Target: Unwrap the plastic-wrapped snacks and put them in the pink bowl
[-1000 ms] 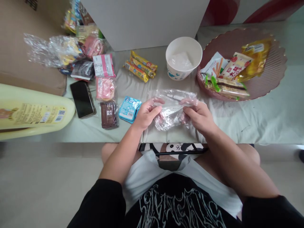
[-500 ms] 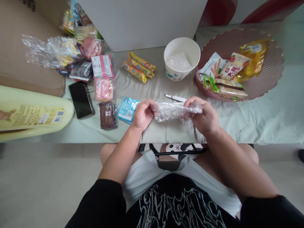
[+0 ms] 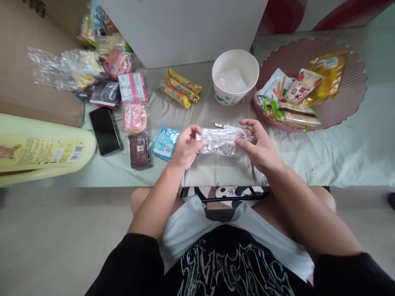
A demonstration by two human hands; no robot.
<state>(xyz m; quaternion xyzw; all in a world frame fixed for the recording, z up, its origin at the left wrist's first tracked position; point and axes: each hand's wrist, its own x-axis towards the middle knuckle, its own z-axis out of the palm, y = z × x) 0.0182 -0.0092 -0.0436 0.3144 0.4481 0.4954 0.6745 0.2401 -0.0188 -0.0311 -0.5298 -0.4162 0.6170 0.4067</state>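
"What is the person holding?"

"A crinkled band of clear film. It's stretching between both hands, low over the cloth; I can't tell whether it's touching down."

"And the fingers?"

"The left hand is pinching one end between thumb and fingertips. The right hand is pressing its thumb on the other end, the forefinger reaching out past the film's upper edge. The remaining fingers are mostly hiding from me."

"What's lying about?"

"A knife is lying just behind the film, partly covered. Blue packs are sitting just beside the left hand. Farther back, a white tub is standing right by the pink basket, which is holding snacks."
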